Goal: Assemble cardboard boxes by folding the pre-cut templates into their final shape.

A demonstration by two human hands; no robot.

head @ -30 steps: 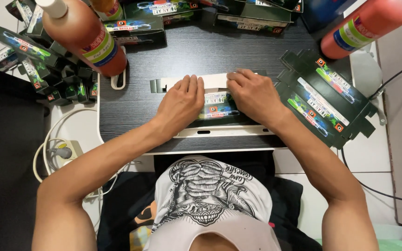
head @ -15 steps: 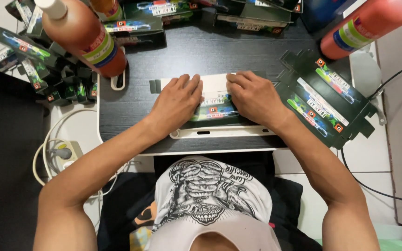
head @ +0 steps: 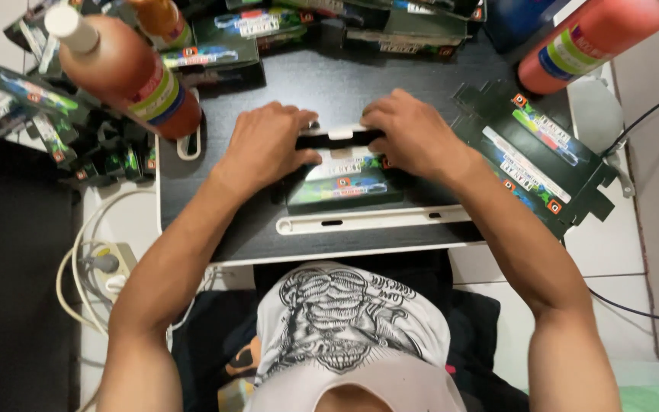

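While the left hand [head: 268, 145] and right hand [head: 413, 133] press a dark printed carton [head: 345, 183] on the counter [head: 215, 221], fingers [head: 306, 159] grip its far flap.

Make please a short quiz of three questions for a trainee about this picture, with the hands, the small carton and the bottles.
1. True or false: both hands rest on the dark green printed cardboard carton on the black tabletop.
2. Which thing lies directly beside the right hand, on its outer side?
A. a flat unfolded dark green carton blank
B. a pair of scissors
C. a white mug
3. Fill in: the long white plastic strip lies between the carton and the table's ____ edge.

Key:
1. True; the left hand and the right hand press its far end.
2. A
3. near

The reddish-brown plastic bottle stands untouched.
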